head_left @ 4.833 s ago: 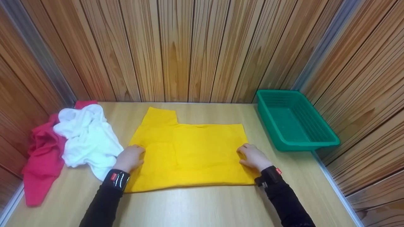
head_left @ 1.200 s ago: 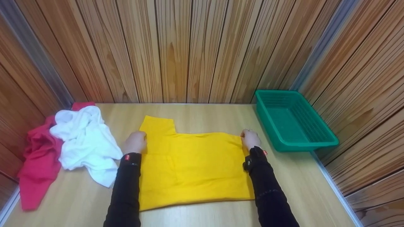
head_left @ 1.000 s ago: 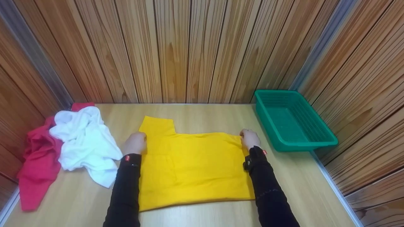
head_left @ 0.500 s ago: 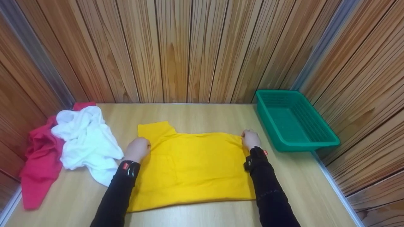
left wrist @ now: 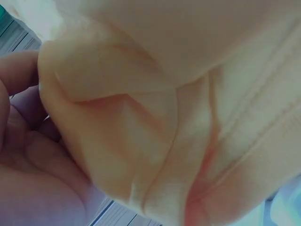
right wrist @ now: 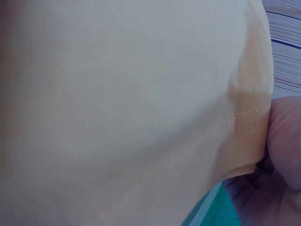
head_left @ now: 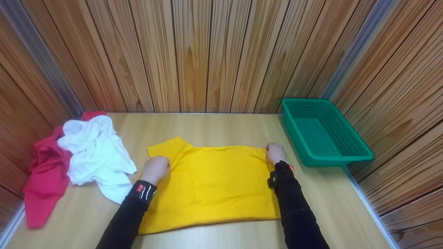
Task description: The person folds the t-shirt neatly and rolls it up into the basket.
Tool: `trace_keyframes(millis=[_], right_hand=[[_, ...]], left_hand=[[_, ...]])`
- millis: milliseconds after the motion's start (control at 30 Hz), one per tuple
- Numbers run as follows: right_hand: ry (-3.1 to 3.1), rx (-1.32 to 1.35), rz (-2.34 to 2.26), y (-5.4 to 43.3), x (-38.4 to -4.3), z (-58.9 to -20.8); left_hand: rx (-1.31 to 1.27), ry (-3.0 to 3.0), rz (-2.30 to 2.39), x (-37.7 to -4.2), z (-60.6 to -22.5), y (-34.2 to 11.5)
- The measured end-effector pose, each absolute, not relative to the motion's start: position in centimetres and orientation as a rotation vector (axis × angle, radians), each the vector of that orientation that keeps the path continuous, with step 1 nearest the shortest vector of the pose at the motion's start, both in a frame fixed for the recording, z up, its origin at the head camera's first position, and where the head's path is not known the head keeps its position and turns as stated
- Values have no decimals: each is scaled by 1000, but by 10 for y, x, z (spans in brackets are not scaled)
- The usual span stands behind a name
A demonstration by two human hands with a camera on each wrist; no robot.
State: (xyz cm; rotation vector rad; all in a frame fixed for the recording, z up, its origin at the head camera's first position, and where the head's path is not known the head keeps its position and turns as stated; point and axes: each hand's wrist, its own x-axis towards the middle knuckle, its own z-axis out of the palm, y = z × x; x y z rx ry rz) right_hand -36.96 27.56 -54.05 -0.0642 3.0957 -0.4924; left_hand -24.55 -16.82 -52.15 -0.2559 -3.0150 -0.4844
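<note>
A yellow T-shirt, folded over, lies on the table with its short sleeve pointing up and left. My left hand grips the shirt's left side just below that sleeve, and creases run from there toward the neck side. In the left wrist view the cloth bunches against curled fingers. At the far right corner my right hand pinches the shirt's edge. A stitched hem sits between thumb and fingers in the right wrist view; most of those fingertips are hidden.
A crumpled white garment lies partly over a red one at the table's left. On the right stands a green plastic basket with nothing in it. Wood-panelled walls close off the back and sides.
Over the last second my left hand has moved right and toward me, drawing the shirt's left side in. The sleeve has tipped left and down. My right hand stays at its corner.
</note>
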Motion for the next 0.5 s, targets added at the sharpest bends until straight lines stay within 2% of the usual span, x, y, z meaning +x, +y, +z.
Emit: trace_keyframes(millis=[500], right_hand=[[3077,-57,-516,278,-371,-544]], left_hand=[[-233,-2999,-638,-255,-514,-183]])
